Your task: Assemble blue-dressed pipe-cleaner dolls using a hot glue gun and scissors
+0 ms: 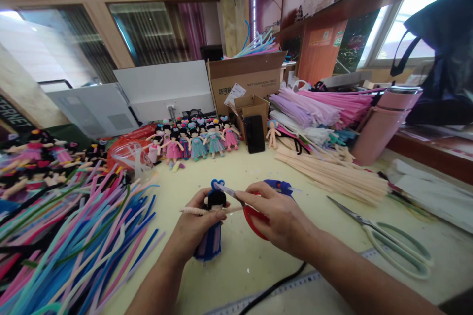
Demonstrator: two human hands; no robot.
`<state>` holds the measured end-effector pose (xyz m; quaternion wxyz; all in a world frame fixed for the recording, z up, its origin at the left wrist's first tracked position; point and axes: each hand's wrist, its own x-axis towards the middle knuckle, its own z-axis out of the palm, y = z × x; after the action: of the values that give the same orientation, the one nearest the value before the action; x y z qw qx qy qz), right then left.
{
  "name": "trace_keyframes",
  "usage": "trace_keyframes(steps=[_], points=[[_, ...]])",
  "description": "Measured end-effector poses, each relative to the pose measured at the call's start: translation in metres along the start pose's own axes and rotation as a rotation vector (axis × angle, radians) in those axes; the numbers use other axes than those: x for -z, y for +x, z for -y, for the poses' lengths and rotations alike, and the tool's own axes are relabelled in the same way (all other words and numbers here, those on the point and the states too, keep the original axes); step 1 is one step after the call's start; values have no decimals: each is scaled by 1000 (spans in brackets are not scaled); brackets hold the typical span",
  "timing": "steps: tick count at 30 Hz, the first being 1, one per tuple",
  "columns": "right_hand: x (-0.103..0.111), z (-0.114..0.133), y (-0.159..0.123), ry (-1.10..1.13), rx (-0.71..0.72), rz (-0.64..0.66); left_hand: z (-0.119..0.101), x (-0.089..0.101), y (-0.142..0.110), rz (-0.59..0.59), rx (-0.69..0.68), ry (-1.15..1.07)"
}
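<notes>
My left hand [201, 226] is closed around a small pipe-cleaner doll [209, 243] with black hair, a blue and lilac striped dress and pale arms sticking out sideways. A blue looped ornament [217, 185] sits on top of its head. In my right hand [275, 211] is a pair of red-handled scissors [254, 224], fingers wrapped over the handle. The blades point left and their tips meet the blue ornament; whether they touch it I cannot tell. Just behind my right hand lies a blue glue gun [278, 186], partly hidden by the fingers.
Loose pipe cleaners [96, 241] cover the left side. Finished dolls [199, 140] stand at the back beside a phone [254, 134] and a cardboard box [244, 78]. Larger scissors [395, 243], beige pipe cleaners [332, 174] and a pink flask [386, 125] are at right. A ruler [295, 280] and black cord [275, 288] lie in front.
</notes>
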<state>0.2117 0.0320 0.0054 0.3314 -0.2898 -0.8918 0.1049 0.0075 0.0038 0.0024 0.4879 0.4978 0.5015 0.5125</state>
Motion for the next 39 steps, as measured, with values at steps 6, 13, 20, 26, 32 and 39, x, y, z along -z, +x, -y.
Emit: trace_keyframes(steps=[6,13,20,26,32,39], points=[[0,0,0,-14,-3,4,0,0,0,9,-3,21],[2,1,1,-14,-11,31,0,-1,-1,-17,9,45],[2,0,0,38,-18,11,-2,-1,0,-44,11,-24],[2,-2,1,96,-57,-72,-1,0,0,-95,43,-158],[-2,-2,0,82,-16,-74,3,2,2,-112,42,-172],[-4,-3,2,120,-50,-52,6,3,3,-89,39,-191]])
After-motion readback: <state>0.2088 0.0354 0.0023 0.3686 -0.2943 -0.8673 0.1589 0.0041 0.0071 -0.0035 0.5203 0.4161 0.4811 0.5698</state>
